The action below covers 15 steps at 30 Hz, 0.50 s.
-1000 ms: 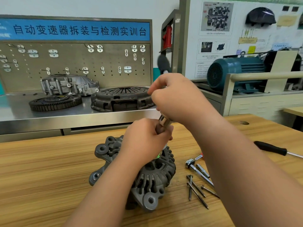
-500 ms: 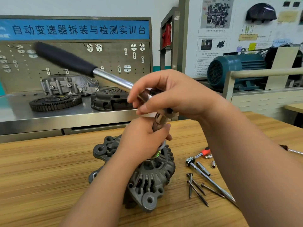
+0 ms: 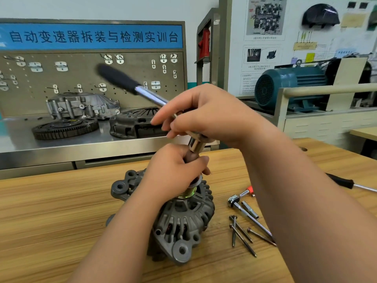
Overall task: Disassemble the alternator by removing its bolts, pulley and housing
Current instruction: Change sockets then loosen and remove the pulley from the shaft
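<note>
- I note the ratchet (image 3: 130, 84) at upper left: black grip raised and blurred, chrome shaft slanting down to the right into my right hand.
- The alternator (image 3: 183, 219) stands on the wooden bench (image 3: 51, 211) at centre, pulley (image 3: 186, 194) end up, housing resting on the boards.
- My left hand (image 3: 173, 174) comes in from the lower left, forearm angled up; its fingers are curled closed around the dark shaft just above the pulley, thumb side to the right.
- The chrome socket (image 3: 195, 145) sits directly above that fist, tilted slightly.
- My right hand (image 3: 206, 115) reaches across from the right, wrist bent, palm down; fingers pressed together over the ratchet head, fingertips pointing left.
- Loose bolts (image 3: 242, 235) lie on the bench right of the alternator, beside an extension bar (image 3: 248, 217).
- A screwdriver (image 3: 346, 182) lies further right, partly behind my forearm.
</note>
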Tool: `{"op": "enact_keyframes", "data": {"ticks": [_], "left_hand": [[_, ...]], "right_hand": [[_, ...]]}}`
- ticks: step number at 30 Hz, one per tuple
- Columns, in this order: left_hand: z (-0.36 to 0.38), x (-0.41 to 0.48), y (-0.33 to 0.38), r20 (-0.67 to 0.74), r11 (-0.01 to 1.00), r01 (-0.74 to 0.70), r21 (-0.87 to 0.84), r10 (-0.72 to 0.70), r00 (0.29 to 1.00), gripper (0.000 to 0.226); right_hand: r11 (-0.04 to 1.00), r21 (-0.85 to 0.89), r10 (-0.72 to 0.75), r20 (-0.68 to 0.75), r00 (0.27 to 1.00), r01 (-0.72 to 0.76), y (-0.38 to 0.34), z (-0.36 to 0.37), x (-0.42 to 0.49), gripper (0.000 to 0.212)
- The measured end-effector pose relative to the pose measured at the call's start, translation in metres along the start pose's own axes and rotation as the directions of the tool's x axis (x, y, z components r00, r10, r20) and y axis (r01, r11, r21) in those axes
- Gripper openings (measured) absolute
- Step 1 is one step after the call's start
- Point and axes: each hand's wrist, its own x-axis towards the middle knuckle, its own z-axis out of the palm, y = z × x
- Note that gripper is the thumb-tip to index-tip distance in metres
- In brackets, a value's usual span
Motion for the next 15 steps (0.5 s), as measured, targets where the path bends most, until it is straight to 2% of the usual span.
{"op": "enact_keyframes", "data": {"ticks": [4, 7, 9, 12, 15], "left_hand": [[-0.004, -0.003, -0.001, 0.034, 0.995, -0.073, 0.066, 0.071, 0.997, 0.031], [-0.004, -0.004, -0.001, 0.035, 0.983, -0.099, 0.154, 0.095, 0.995, 0.029], [-0.002, -0.003, 0.000, 0.027, 0.986, -0.089, 0.144, 0.086, 0.996, 0.032], [0.000, -0.002, 0.001, -0.016, 0.996, -0.030, 0.080, 0.032, 0.999, 0.036], [0.003, -0.002, 0.004, -0.050, 0.996, -0.006, 0.094, 0.011, 0.999, 0.051]], "right_hand": [[0.980, 0.163, -0.159, 0.314, 0.936, 0.112, 0.004, -0.006, 0.002, 0.038], [0.969, 0.204, -0.201, 0.334, 0.921, 0.138, 0.005, -0.006, 0.001, 0.033], [0.973, 0.189, -0.174, 0.233, 0.957, 0.131, 0.005, -0.004, 0.000, 0.030], [0.990, 0.142, -0.007, -0.050, 0.999, 0.014, 0.006, 0.006, 0.001, 0.030], [0.980, 0.003, 0.190, -0.347, 0.919, -0.201, 0.003, 0.019, 0.003, 0.024]]}}
